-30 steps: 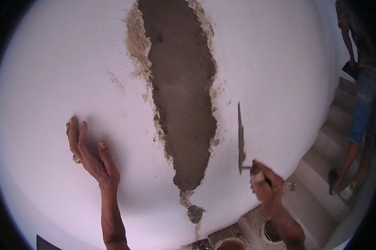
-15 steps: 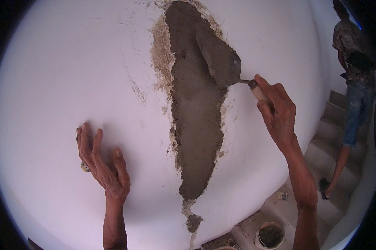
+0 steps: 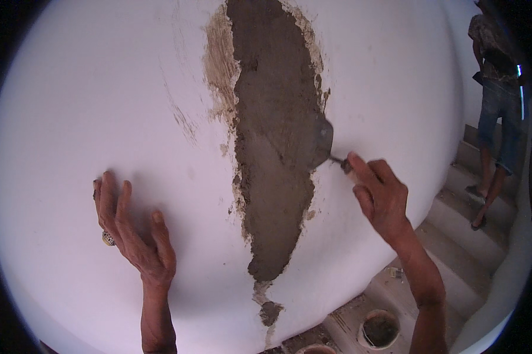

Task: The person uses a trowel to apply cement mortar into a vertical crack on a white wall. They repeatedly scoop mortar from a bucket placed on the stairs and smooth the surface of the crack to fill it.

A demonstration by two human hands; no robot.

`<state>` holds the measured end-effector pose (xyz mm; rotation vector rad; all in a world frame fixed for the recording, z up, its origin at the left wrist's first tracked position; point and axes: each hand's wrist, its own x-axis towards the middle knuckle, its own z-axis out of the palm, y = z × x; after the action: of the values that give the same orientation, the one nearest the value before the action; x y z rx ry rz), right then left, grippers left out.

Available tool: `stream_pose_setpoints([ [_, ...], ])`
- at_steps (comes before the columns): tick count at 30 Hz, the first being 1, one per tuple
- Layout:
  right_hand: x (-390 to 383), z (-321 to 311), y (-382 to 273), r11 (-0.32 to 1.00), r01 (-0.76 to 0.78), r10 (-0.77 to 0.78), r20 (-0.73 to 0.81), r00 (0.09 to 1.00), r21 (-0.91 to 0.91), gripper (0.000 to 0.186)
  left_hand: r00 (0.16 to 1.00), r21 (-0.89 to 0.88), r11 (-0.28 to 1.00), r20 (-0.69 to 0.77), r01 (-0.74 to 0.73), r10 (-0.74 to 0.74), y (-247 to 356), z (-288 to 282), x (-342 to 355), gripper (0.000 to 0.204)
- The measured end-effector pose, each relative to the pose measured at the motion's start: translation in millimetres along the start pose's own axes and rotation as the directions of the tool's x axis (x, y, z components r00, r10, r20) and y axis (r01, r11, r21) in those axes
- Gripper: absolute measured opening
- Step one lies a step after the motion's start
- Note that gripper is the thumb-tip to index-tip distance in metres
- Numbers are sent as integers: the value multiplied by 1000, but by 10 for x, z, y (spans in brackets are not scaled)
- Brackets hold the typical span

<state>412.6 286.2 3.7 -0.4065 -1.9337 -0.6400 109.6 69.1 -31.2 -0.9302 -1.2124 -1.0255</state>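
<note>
A long patch of grey-brown wet mortar (image 3: 274,194) runs down the white wall (image 3: 101,112), with ragged edges. My right hand (image 3: 385,197) grips the handle of a trowel (image 3: 323,143), whose blade lies on the patch at its right edge. Mortar covers part of the blade, so its outline partly blends into the patch. Over to the left, my left hand (image 3: 135,236) rests against the wall with its fingers spread and nothing in it. A large ring sits on one of its fingers.
Below the wall stands a bucket (image 3: 379,329) of mortar, with the rim of a second container (image 3: 317,349) beside it. Steps (image 3: 454,248) climb on the right, where another person (image 3: 497,100) stands. A small box-like item (image 3: 395,272) lies near the bucket.
My right hand has brought the trowel down along the patch, and its blade has turned flatter to the mortar. The left hand stays on the wall. The other person's legs have shifted on the steps.
</note>
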Motion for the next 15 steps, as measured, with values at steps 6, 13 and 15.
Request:
stream_pose_setpoints([
  [6, -407, -60, -145, 999, 31, -34, 90, 995, 40, 62, 1000, -36, 999, -12, 4, -5, -29, 32, -35, 43],
  [13, 59, -278, -82, 994, 15, -1, -126, 992, 108, 59, 1000, -43, 999, -14, 25, -26, -26, 37, -36, 42],
  [15, 302, -242, -89, 995, -17, 35, -176, 984, 100, 58, 1000, -47, 998, -12, 28, -29, -33, 17, -49, 41],
])
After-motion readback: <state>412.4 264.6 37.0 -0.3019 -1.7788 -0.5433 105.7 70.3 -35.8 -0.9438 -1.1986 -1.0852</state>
